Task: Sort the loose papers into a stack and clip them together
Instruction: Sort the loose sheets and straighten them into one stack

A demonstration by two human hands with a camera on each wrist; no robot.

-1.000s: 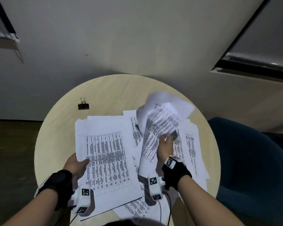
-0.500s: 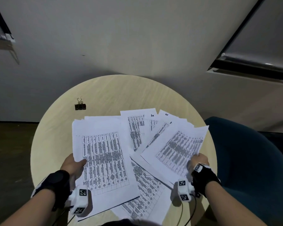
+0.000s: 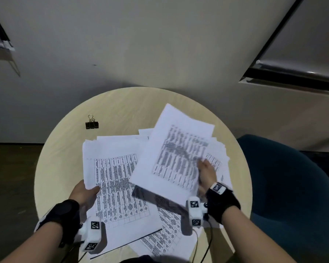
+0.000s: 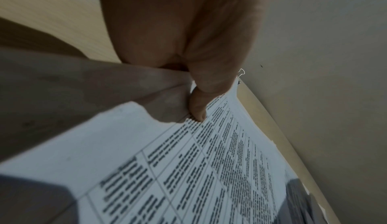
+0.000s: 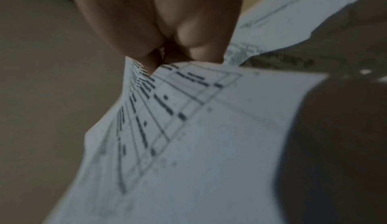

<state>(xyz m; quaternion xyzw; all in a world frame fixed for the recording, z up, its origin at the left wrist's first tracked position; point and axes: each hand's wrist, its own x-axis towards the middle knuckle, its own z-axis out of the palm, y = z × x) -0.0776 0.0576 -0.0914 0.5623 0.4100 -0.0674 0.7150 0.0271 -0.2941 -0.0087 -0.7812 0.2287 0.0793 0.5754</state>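
Two hands grip papers | left hand (image 3: 85, 194): stack (image 3: 118, 183) | right hand (image 3: 207, 172): seemingly one sheet (image 3: 171, 149)

White papers (image 3: 120, 179) with black tables; black clip (image 3: 91, 125); beige table (image 3: 122, 105).

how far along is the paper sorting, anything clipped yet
Nothing is clipped: the binder clip sits alone on the table. A partial stack is gathered under the left hand, which grips its edge. The right hand holds a lifted sheet. Loose papers remain to gather, square up and clip.
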